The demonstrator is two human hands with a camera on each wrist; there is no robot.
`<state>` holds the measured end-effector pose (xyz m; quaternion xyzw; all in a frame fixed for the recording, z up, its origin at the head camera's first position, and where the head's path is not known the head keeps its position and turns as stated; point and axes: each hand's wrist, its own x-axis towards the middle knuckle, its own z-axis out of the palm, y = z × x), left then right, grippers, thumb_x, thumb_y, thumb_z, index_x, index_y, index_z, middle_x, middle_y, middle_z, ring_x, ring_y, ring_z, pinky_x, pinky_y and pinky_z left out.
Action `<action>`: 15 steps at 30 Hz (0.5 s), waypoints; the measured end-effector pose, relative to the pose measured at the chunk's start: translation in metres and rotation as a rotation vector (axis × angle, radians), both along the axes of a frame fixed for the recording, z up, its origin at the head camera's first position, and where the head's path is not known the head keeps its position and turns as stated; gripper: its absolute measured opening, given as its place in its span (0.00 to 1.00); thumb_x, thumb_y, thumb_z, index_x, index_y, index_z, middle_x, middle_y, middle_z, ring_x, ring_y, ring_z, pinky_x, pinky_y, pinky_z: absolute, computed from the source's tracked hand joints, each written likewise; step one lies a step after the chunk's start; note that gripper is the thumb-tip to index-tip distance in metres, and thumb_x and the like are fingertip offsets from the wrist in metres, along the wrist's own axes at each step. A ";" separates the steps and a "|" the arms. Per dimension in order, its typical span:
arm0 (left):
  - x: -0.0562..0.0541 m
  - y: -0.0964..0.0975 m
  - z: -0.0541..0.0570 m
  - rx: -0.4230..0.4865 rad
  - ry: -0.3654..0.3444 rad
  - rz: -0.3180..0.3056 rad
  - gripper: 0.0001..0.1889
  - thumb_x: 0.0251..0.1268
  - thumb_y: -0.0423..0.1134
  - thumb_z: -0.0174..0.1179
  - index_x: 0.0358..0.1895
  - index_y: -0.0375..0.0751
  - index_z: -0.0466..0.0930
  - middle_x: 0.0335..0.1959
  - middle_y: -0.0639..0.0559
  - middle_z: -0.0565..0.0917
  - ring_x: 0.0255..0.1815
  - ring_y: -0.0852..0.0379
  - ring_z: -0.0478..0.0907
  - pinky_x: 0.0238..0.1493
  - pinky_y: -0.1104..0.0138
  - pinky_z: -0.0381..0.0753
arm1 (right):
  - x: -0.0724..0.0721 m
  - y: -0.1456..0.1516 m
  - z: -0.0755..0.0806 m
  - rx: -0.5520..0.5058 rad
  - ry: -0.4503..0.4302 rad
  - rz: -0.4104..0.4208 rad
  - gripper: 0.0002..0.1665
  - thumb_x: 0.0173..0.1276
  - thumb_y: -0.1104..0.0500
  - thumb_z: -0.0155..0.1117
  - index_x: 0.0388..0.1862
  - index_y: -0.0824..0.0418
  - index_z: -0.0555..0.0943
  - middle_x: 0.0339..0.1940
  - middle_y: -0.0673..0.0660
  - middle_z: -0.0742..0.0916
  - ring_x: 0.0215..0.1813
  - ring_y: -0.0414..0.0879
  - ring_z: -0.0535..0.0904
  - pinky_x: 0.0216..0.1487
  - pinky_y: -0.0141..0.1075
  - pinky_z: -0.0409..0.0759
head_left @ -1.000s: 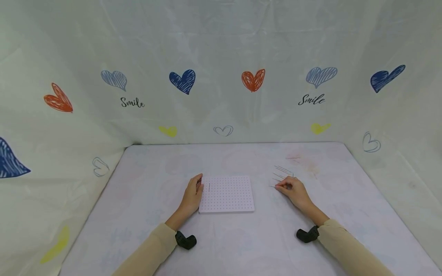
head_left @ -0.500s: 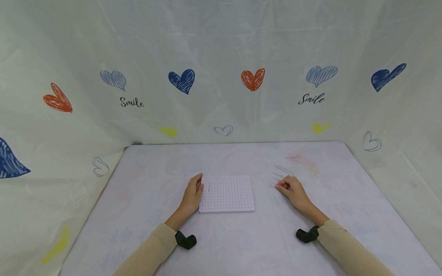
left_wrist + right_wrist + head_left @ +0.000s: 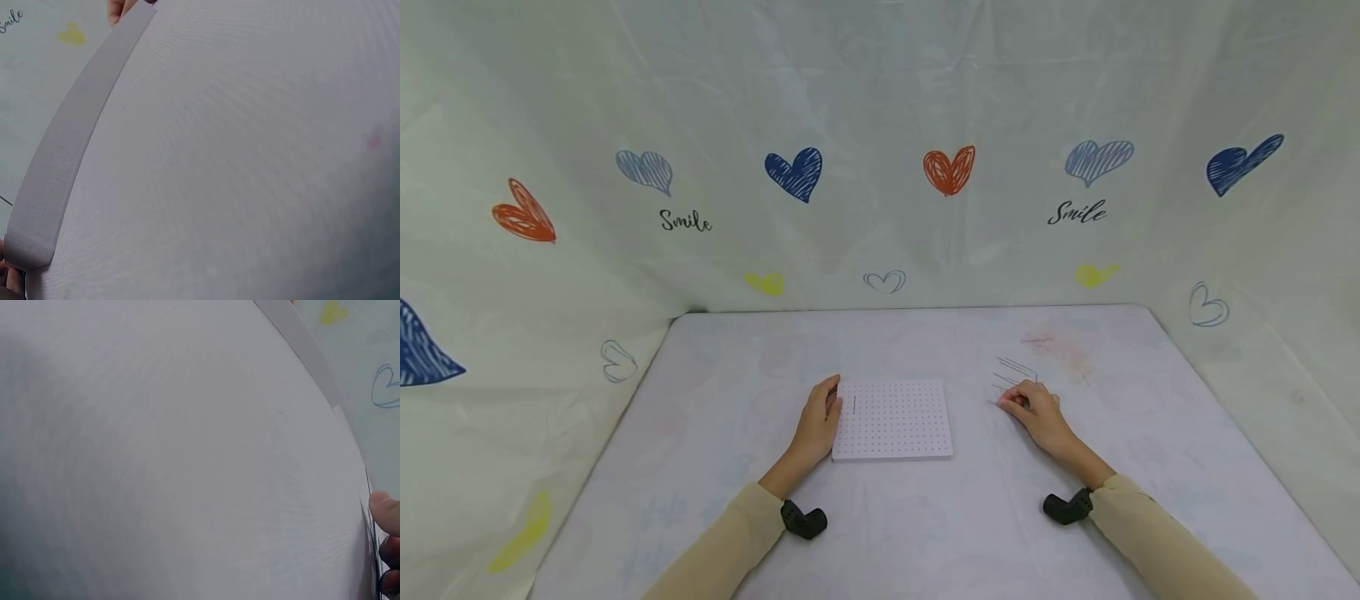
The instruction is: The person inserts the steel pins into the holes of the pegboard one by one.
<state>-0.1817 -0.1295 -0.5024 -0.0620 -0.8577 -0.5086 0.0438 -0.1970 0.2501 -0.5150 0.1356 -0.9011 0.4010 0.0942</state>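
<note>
A white board with a grid of small holes (image 3: 895, 421) lies flat on the table, and a single thin dark pin (image 3: 853, 406) stands in its upper left part. My left hand (image 3: 818, 421) grips the board's left edge. To the right of the board, my right hand (image 3: 1036, 414) pinches a thin needle-like pin (image 3: 992, 403) between thumb and forefinger, low over the table; most of it is hidden by the fingers. Several similar pins (image 3: 1017, 367) lie just beyond that hand. In the right wrist view the thumb (image 3: 382, 509) shows beside thin dark lines.
The white table (image 3: 880, 533) reaches back to a pale curtain (image 3: 865, 92) printed with hearts and words. A reddish stain (image 3: 1060, 346) marks the table at the back right. A black device (image 3: 803, 520) sits on the left wrist, and another black device (image 3: 1067, 507) on the right.
The tip of the pin showing past my right fingertips has become shorter, and an outer finger of that hand has lifted slightly. The board and my left hand stay in place.
</note>
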 end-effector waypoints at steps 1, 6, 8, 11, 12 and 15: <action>0.000 0.000 0.000 -0.003 0.002 0.000 0.23 0.78 0.26 0.45 0.72 0.24 0.59 0.69 0.30 0.65 0.73 0.39 0.63 0.72 0.55 0.65 | 0.000 0.000 0.000 -0.003 -0.003 0.000 0.03 0.67 0.63 0.68 0.34 0.61 0.83 0.29 0.50 0.78 0.35 0.47 0.65 0.39 0.42 0.53; 0.000 -0.001 0.000 -0.006 -0.002 -0.001 0.23 0.78 0.26 0.45 0.72 0.24 0.59 0.69 0.30 0.65 0.73 0.39 0.63 0.72 0.54 0.65 | -0.001 0.002 0.000 -0.029 -0.011 0.005 0.03 0.68 0.62 0.68 0.35 0.61 0.84 0.30 0.51 0.79 0.36 0.47 0.66 0.40 0.42 0.54; 0.000 -0.001 0.001 -0.008 -0.006 0.002 0.23 0.78 0.26 0.45 0.72 0.24 0.59 0.69 0.31 0.65 0.73 0.39 0.63 0.72 0.54 0.65 | 0.000 0.004 0.001 -0.036 -0.016 0.008 0.03 0.69 0.62 0.68 0.36 0.61 0.84 0.31 0.51 0.80 0.36 0.47 0.65 0.40 0.40 0.57; 0.001 -0.001 0.001 -0.016 -0.010 0.006 0.23 0.78 0.27 0.46 0.72 0.25 0.60 0.69 0.31 0.65 0.73 0.39 0.62 0.72 0.54 0.65 | 0.001 0.006 0.003 -0.035 -0.040 0.006 0.04 0.71 0.61 0.66 0.38 0.62 0.83 0.33 0.52 0.81 0.37 0.45 0.66 0.38 0.35 0.64; 0.001 -0.001 0.001 -0.017 -0.011 0.007 0.23 0.78 0.27 0.46 0.72 0.25 0.60 0.69 0.31 0.65 0.73 0.40 0.62 0.72 0.54 0.65 | 0.002 0.006 0.004 -0.037 -0.051 0.007 0.05 0.71 0.60 0.65 0.39 0.62 0.83 0.35 0.52 0.81 0.38 0.45 0.67 0.37 0.34 0.66; 0.001 0.000 0.001 -0.017 -0.012 0.008 0.23 0.78 0.27 0.46 0.72 0.25 0.60 0.69 0.31 0.65 0.73 0.39 0.62 0.72 0.54 0.65 | 0.003 0.007 0.006 -0.054 -0.088 0.009 0.06 0.73 0.60 0.63 0.41 0.64 0.83 0.37 0.54 0.83 0.38 0.45 0.70 0.36 0.32 0.70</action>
